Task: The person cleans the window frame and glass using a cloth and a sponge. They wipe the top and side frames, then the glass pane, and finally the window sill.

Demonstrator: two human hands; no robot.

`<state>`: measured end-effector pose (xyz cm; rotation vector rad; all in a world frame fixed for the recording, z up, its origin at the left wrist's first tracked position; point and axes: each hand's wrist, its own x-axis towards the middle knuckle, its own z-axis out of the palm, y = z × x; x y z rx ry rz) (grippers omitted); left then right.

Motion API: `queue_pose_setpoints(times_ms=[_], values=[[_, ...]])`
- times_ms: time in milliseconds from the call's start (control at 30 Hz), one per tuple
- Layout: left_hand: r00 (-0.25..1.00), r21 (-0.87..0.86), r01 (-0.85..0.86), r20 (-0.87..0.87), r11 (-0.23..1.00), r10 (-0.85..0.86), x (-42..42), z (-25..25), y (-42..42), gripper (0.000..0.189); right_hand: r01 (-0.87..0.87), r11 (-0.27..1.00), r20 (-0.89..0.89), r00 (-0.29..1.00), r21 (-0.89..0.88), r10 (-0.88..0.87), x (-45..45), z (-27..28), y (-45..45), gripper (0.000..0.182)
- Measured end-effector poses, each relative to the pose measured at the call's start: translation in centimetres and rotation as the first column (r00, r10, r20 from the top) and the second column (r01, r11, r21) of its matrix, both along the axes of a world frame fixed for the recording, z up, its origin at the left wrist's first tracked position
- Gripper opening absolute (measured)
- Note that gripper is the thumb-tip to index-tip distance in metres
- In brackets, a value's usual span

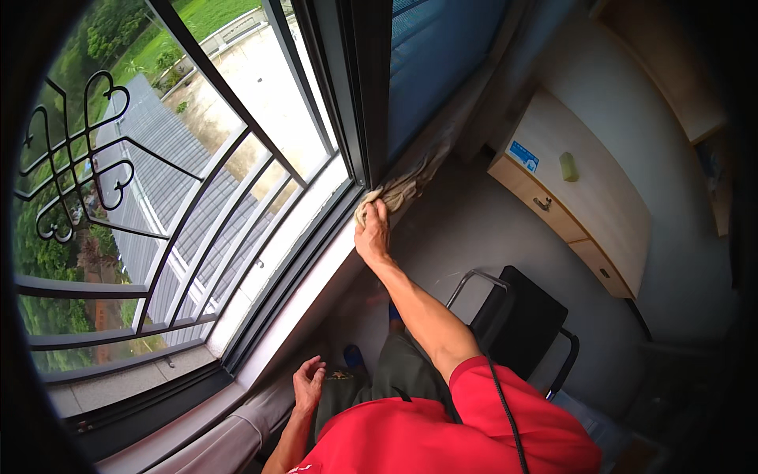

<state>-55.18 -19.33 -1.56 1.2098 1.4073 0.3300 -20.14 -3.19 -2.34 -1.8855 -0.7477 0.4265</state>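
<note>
A crumpled beige cloth (pixel 395 200) is bunched under the fingers of my right hand (pixel 373 232). That hand presses it at the inner edge of the window sill (pixel 323 269), by the foot of the dark window sash frame (pixel 354 118). Beside it runs the dark metal sliding track (pixel 290 269) of the opened window. My left hand (pixel 309 382) hangs in the air near my knee with loosely curled fingers and nothing in it. A gathered light curtain (pixel 231 435) lies to its lower left.
Outside the track stands a metal window grille (pixel 207 237) with curled bars. Behind my right arm is a black chair (pixel 521 323) with metal armrests. Farther right, a wooden cabinet (pixel 598 195) bears a yellow-green object (pixel 568 167) and a blue printed card (pixel 524 156).
</note>
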Motion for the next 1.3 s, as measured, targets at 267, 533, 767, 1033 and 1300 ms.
queue_pose_setpoints(times_ms=[267, 533, 767, 1033, 1300], values=[[0.974, 0.716, 0.091, 0.081, 0.692, -0.212, 24.4, 18.5, 19.6, 0.07, -0.762, 0.599, -0.11, 0.636, -0.244, 0.764, -2.6, -0.7, -14.7, 0.017], [0.967, 0.927, -0.251, 0.226, 0.277, 0.118, 40.3, 21.4, 26.3, 0.116, -0.451, 0.692, -0.386, 0.885, -0.564, 0.262, 2.8, -2.6, -25.0, 0.027], [0.956, 0.87, -0.288, 0.284, 0.401, 0.072, 38.6, 22.0, 26.8, 0.102, -0.376, 0.678, -0.393, 0.909, -0.631, 0.138, 2.9, -3.7, -28.0, 0.027], [0.986, 0.924, -0.114, 0.151, 0.366, -0.073, 28.7, 21.9, 26.4, 0.033, -0.337, 0.651, -0.328, 0.934, -0.68, 0.141, 2.6, -7.7, -29.6, 0.029], [0.947, 0.935, -0.124, 0.012, 0.333, 0.321, 12.6, 22.3, 20.6, 0.064, -0.378, 0.497, -0.346, 0.925, -0.781, 0.161, 3.9, -6.8, -31.0, 0.031]])
